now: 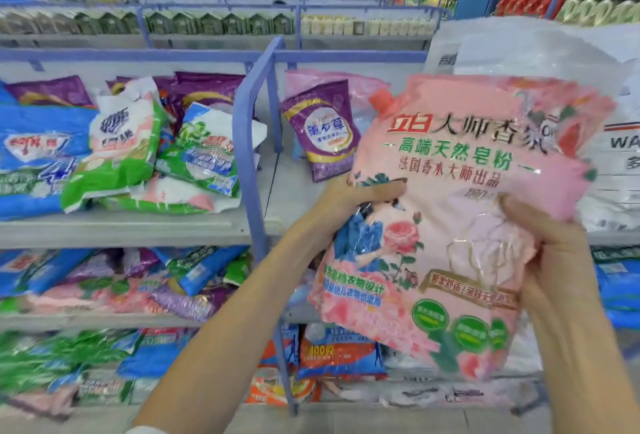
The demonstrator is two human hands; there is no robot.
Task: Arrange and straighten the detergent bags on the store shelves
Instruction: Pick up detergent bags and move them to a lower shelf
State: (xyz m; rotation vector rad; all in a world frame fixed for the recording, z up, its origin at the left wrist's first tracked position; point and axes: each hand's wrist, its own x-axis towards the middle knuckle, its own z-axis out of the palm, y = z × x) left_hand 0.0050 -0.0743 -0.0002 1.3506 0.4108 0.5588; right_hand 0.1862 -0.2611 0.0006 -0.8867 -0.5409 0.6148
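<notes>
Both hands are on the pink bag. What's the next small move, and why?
Probably set the pink detergent bag upright on the bare shelf by the purple bag: the left hand and right hand hold it in the air, and similar pink packaging shows behind there.

The held bag (pixel 450 212) sits in front of the shelving, right of centre, level with the top shelf (pixel 138 231). The left hand (pixel 353 205) grips its left edge. The right hand (pixel 550 253) grips its right edge, lower down.

A divider frame (pixel 249 142) splits the top shelf into two bays. The left bay holds a pile of bags (pixel 138 149), lying flat and overlapping. The right bay holds a standing bag (pixel 322 128), behind and left of the held bag.

A sack (pixel 616 156) stands at the far right, behind the held bag. Under the top shelf lie the middle-level bags (pixel 121 281), and under those the bottom-level bags (pixel 339 354). Bottles (pixel 207 23) line a separate shelf unit behind.
</notes>
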